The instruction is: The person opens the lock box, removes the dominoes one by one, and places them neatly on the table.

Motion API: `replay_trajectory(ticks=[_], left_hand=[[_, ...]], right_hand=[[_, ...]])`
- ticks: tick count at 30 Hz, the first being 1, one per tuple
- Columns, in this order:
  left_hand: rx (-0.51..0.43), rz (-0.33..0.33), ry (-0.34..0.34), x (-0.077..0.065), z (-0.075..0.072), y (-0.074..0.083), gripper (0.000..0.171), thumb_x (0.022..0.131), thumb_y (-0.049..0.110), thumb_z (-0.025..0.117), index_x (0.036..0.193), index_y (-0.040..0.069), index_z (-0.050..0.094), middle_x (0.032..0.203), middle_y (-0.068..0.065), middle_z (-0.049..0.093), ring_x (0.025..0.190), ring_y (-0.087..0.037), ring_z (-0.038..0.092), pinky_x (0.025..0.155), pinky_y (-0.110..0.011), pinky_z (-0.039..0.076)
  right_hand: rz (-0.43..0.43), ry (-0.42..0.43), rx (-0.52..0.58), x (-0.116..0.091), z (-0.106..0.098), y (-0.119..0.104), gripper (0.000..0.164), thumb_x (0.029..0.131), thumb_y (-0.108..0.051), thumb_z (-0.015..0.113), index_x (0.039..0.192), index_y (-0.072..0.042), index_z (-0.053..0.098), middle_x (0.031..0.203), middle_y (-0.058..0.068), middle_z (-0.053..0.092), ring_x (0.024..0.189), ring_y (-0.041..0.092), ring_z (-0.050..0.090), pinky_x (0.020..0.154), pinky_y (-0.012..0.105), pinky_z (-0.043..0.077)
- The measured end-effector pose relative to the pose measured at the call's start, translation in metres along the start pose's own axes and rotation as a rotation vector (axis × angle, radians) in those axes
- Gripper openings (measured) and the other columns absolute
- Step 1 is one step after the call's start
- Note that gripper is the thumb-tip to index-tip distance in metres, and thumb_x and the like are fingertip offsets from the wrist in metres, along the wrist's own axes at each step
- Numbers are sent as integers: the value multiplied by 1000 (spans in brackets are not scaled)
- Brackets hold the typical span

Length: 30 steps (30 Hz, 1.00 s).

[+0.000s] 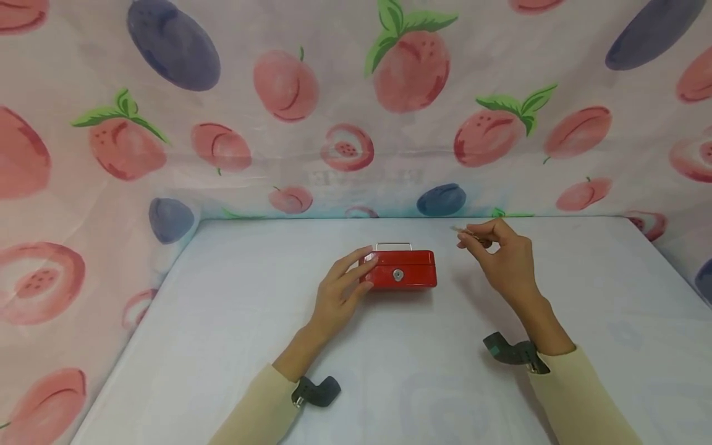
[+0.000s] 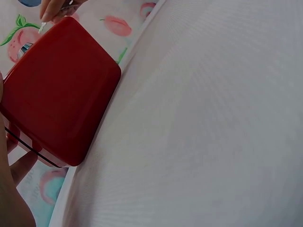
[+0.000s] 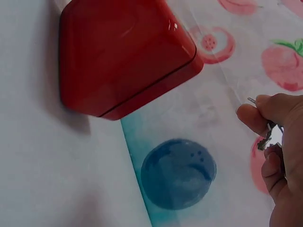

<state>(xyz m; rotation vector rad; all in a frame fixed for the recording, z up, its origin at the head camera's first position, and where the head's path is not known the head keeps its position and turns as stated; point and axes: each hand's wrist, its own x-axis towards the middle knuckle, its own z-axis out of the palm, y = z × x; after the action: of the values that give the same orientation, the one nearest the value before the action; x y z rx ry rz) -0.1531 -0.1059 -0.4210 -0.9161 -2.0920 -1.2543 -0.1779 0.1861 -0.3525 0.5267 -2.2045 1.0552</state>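
Observation:
A small red cash box (image 1: 414, 277) has a round silver lock (image 1: 398, 275) on its front and a wire handle (image 1: 394, 243) standing on top. At its left end my left hand (image 1: 336, 295) grips it, thumb at the front corner and fingers over the lid; the left wrist view shows some fingers (image 2: 23, 165) by the lid's seam. To the right, apart from the box, my right hand (image 1: 503, 256) is raised. Thumb and forefinger pinch a small key (image 1: 457, 229), its end pointing left. More dark metal (image 3: 267, 139) hangs inside the curled fingers, partly hidden.
A white-covered table (image 1: 423, 371) lies beneath both hands. Behind it and along the left side hangs a cloth (image 1: 222, 191) printed with peaches and plums. A dark camera mount is on each wrist, the left mount (image 1: 316, 392) and the right mount (image 1: 514, 352).

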Motion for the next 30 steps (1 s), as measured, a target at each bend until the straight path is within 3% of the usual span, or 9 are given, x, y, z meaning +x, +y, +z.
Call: replay_trajectory(ticks=[8,16,22,30], left_hand=[[8,15,12,1,0,0,47,87,6,68,133,8,57,139,-9,48,126,-25,45,94,-39,47],[5,3,11,1,1,0,45,88,7,67,132,8,58,140,-8,48,126,-25,45,96,-39,46],[3,8,16,2,0,1,49,84,1,69,132,7,58,138,-9,49,125,-26,46,93,-47,47],[4,13,18,1,0,1,49,84,3,69,132,8,58,138,-10,50,125,-26,46,95,-44,46]], right_hand=[[-90,-15,69,2,-2,-17,27,74,6,78,99,0,68,78,6,72,69,4,57,59,18,41],[-185,-57,149,1,-2,-29,36,67,11,81,99,0,71,82,5,72,63,5,51,56,17,40],[-186,-81,158,-1,2,-33,36,66,7,82,100,0,73,84,6,72,62,5,49,55,14,39],[-222,-119,182,-4,8,-37,38,64,7,83,100,0,73,82,3,72,62,6,49,56,13,41]])
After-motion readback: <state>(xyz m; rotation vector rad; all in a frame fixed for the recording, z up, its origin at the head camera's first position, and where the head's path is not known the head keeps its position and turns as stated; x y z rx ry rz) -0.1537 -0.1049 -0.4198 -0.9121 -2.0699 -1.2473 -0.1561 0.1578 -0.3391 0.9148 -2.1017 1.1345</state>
